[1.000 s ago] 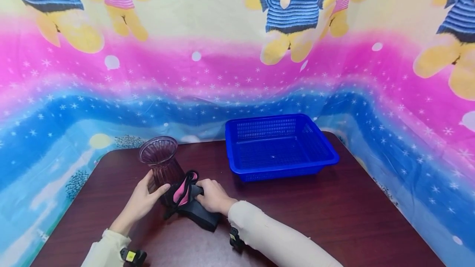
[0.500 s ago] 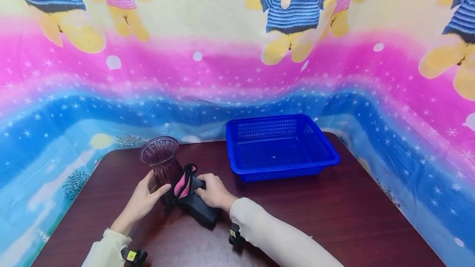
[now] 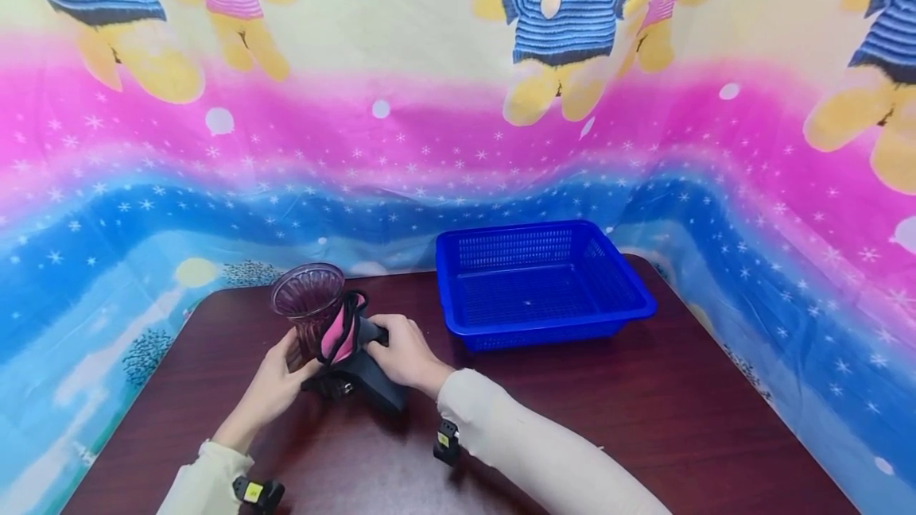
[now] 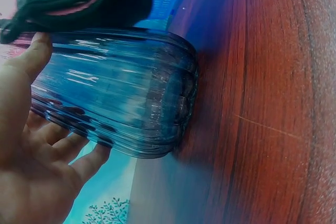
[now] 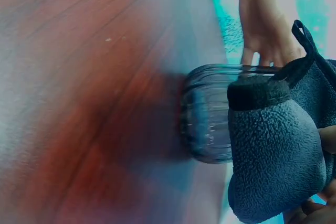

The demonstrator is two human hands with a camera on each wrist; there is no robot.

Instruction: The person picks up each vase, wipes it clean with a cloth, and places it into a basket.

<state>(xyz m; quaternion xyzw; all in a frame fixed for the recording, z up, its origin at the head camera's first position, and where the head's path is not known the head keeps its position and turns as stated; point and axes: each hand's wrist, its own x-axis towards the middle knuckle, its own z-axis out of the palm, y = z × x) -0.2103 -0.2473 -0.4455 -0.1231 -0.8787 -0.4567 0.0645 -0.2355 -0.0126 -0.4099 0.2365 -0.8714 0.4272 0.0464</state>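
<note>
Purple see-through flared vase [image 3: 308, 296]: glass or clear plastic, can't tell which; glossy, ribbed walls, bright highlights in left wrist view. Dark grey and pink folded cloth [image 3: 379, 380]: matt textile, rough nubbly pile in right wrist view, black fabric edging. Blue rectangular perforated basket [image 3: 544, 331]: plastic, smooth rim, slight shine. Dark red-brown tabletop [image 3: 587, 420]: wood-look grain, smooth, soft sheen, thin pale scratch. Cream sleeve [image 3: 529, 439]: matt fabric. Multicoloured printed backdrop [image 3: 401, 141]: thin-looking sheet, lightly creased
</note>
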